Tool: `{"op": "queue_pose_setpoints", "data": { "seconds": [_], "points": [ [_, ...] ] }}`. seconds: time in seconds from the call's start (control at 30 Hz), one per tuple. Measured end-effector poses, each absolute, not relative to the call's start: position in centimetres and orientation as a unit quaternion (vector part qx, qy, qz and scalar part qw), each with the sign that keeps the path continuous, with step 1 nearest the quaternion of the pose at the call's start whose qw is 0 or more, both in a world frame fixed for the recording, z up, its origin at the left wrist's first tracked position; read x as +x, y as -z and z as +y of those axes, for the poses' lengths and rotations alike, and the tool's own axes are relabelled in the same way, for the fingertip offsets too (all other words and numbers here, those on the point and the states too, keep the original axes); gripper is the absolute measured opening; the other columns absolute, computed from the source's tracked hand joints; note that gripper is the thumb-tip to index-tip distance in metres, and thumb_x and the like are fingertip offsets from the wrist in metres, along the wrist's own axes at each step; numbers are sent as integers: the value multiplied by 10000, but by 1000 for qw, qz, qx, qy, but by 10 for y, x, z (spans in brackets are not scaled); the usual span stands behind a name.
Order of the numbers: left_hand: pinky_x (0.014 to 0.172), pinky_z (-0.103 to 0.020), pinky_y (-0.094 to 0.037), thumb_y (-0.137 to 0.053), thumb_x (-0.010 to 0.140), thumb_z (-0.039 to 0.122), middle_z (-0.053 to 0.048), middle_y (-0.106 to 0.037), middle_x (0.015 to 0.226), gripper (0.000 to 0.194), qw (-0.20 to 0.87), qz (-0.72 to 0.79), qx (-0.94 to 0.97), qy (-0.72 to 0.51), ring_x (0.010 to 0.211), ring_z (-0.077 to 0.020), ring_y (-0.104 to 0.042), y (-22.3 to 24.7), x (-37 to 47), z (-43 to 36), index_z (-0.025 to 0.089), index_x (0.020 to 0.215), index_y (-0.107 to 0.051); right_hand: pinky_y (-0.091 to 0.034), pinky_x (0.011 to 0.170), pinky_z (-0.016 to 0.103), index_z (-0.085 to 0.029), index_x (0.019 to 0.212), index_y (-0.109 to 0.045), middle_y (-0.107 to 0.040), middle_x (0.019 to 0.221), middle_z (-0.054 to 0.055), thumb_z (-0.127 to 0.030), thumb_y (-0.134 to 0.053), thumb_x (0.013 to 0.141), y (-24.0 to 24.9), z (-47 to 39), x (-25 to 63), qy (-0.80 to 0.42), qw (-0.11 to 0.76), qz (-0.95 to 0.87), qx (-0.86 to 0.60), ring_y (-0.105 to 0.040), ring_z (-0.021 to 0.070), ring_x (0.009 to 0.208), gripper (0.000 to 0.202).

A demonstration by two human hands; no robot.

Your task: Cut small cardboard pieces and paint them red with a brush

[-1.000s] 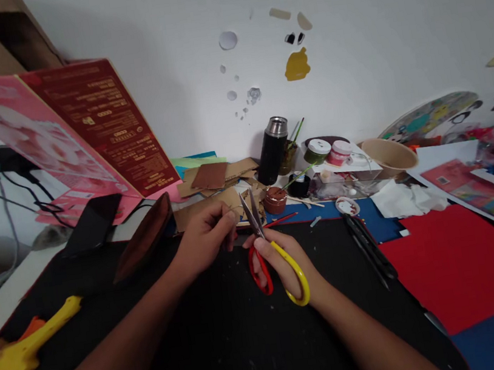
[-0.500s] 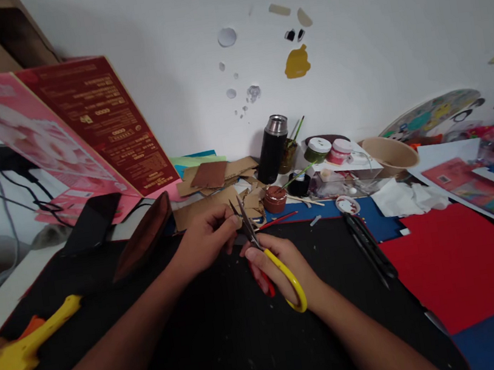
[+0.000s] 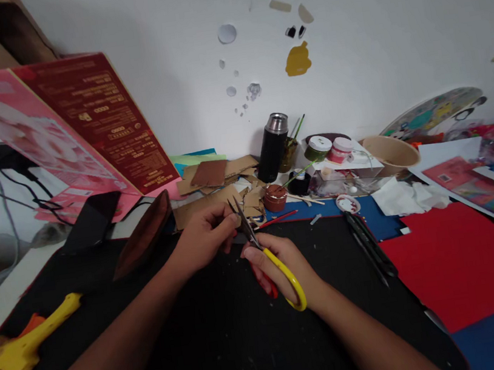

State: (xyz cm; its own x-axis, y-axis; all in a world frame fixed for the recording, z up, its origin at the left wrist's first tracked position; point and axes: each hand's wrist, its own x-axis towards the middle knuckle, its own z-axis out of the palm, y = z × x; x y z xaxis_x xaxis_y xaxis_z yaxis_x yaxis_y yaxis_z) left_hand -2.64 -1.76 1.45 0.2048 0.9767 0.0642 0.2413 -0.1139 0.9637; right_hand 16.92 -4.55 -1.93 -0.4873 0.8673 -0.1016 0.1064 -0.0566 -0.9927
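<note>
My right hand (image 3: 283,262) is closed on a pair of scissors (image 3: 291,280) with one yellow and one red handle loop. The blades point up and to the left and stand slightly apart. Just left of them, my left hand (image 3: 205,233) pinches a small brownish piece (image 3: 237,220) between thumb and fingers, right beside the blades. The piece is too small to make out well. Both hands are above the black mat (image 3: 230,328). Behind them lie cardboard pieces (image 3: 189,211) and an open jar of brown paint (image 3: 275,198).
A black flask (image 3: 273,147) stands by the wall. On the right are black pens (image 3: 370,244) and a red sheet (image 3: 469,264). At left lie a leaf-shaped brown object (image 3: 143,233), a dark phone (image 3: 91,222) and a yellow giraffe figure (image 3: 30,344).
Hands and scissors have hardly moved. The gap between the blades looks slightly different, and the view has shifted a little.
</note>
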Motion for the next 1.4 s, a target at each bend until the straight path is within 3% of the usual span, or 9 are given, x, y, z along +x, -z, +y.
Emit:
{"op": "queue_pose_setpoints", "data": {
  "seconds": [0.87, 1.4],
  "points": [
    [471, -220, -359, -595, 914, 461, 55, -546, 465, 319, 453, 522, 621, -369, 422, -108, -493, -13, -25, -16, 210, 721, -553, -362, 332, 166, -213, 818, -568, -519, 541, -81, -622, -698, 929, 19, -48, 166, -604, 307, -594, -433, -491, 88, 353, 443],
    [465, -209, -360, -586, 926, 429, 70, -529, 461, 304, 464, 514, 619, -371, 409, -93, -494, -7, -26, -13, 208, 722, -541, -353, 304, 162, -224, 840, -563, -483, 500, -97, -661, -635, 966, 27, -47, 167, -595, 302, -602, -439, -459, 85, 322, 461]
  ]
}}
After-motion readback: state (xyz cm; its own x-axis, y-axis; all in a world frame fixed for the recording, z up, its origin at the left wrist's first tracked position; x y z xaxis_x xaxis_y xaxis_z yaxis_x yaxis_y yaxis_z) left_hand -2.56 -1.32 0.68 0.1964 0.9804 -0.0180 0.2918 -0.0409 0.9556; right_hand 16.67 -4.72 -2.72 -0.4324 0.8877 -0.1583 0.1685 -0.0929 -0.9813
